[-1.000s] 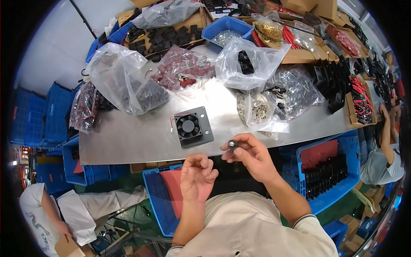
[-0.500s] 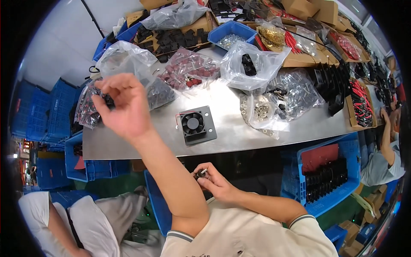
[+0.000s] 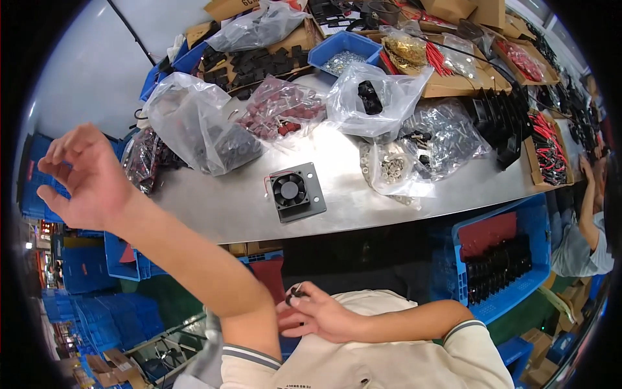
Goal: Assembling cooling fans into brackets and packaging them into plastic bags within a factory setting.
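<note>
My left hand (image 3: 87, 178) is raised past the table's left end, fingers loosely curled and apart, with nothing seen in it. Close to my body, my right hand (image 3: 330, 318) is closed on a small black part (image 3: 296, 295); its exact kind is too small to tell. On the table lies a black cooling fan (image 3: 289, 188) on a dark metal plate (image 3: 317, 202) with holes, a thin red wire at its left side. The bag of dark small parts (image 3: 141, 162) is the table item nearest my left hand.
Clear bags of dark red pieces (image 3: 282, 107), screws (image 3: 447, 139) and white rings (image 3: 392, 168) lie across the metal table (image 3: 227, 207). Behind them stands a blue bin (image 3: 343, 55) of small metal parts. A blue crate (image 3: 505, 259) holds black parts at the right, near another person's arm (image 3: 588, 207).
My left hand has swung left and lower, away from the bags. My right hand has dropped a little nearer my body. The person at the lower left has mostly gone from view.
</note>
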### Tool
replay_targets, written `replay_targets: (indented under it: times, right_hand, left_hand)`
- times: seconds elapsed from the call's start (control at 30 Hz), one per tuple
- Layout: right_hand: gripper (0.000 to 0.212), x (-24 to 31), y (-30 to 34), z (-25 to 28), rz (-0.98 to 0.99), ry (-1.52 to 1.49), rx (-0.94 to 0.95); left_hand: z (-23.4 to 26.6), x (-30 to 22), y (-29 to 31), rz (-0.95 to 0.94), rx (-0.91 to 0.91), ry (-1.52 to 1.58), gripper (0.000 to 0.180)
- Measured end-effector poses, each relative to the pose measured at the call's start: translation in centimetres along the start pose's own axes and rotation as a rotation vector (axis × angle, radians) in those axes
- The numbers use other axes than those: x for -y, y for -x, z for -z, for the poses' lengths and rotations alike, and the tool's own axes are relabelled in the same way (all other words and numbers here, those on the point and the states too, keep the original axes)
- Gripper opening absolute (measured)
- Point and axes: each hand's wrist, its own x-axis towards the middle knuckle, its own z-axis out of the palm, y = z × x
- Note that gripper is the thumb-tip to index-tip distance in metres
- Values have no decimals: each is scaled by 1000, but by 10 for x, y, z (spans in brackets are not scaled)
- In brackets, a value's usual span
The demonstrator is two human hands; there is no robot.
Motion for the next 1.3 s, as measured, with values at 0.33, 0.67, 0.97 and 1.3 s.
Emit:
replay_targets:
  times: [0.33,0.67,0.97,1.3]
  right_hand:
    - [19,125,18,32,1036,1235,-355]
    - [21,146,-4,20,1221,1545,-567]
    - [23,150,-11,14,1135,1420,-353]
    - [23,151,-16,21,1029,1310,-306]
  left_hand:
    - [46,74,188,827,811,-1751,64]
    - [61,59,193,872,229,-1275,60]
    - [50,62,183,852,404,-1389,60]
    - [55,67,191,859,416,-1412,59]
